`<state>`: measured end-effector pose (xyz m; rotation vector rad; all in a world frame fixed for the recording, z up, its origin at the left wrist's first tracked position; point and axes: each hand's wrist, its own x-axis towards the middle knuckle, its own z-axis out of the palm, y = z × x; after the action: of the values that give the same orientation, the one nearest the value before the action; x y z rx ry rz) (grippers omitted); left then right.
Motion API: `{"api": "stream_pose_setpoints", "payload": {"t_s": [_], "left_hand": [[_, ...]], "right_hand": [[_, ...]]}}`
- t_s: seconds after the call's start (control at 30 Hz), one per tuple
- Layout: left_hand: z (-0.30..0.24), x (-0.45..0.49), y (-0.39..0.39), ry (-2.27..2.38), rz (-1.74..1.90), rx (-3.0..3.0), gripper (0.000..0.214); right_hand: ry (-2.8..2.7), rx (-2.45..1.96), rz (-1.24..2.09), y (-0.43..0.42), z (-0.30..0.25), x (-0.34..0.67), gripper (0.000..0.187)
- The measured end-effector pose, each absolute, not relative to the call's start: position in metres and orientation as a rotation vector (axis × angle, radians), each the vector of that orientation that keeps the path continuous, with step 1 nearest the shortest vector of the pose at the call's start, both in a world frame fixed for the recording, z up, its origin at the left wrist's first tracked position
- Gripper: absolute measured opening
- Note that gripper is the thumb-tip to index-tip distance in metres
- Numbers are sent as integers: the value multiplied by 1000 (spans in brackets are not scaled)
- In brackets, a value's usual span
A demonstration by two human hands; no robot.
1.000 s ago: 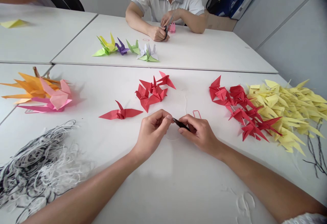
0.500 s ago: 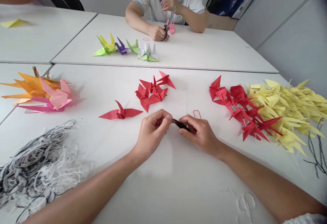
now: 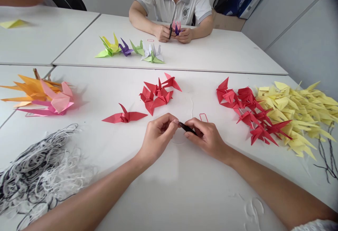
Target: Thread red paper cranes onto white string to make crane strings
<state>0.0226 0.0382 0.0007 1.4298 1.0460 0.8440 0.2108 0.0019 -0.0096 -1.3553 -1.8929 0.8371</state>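
My left hand (image 3: 160,132) is closed in a pinch, thumb against forefinger. What sits between those fingertips is too small to make out. A slim black pointed tool (image 3: 187,129), its exact kind unclear, is gripped in my right hand (image 3: 207,138), and its tip meets the left fingertips. Under the hands a thin white string (image 3: 179,142) curves faintly. One red paper crane (image 3: 125,117) lies to the left of my hands, wings spread. Just beyond them sits a cluster of red paper cranes (image 3: 157,95). A red paper clip (image 3: 203,117) rests behind my right hand.
At right, strung red cranes (image 3: 252,113) lie against piled yellow cranes (image 3: 298,111). Orange cranes (image 3: 34,88) and pink ones (image 3: 59,99) stand at left, above tangled black-and-white string (image 3: 39,171). Across the table, a person (image 3: 169,9) holds scissors (image 3: 172,21) near a purple crane (image 3: 177,30).
Across the table, the person's raised hand has come down to the table with a purple crane beside the scissors. My own hands and the black tool have hardly moved.
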Motion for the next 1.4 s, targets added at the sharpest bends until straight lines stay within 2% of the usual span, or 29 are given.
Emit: {"api": "stream_pose_setpoints", "payload": {"t_s": [1.4], "left_hand": [[0, 22, 38, 1038, 852, 1414, 20]], "right_hand": [[-1883, -1361, 820, 3, -11, 210, 17]]}}
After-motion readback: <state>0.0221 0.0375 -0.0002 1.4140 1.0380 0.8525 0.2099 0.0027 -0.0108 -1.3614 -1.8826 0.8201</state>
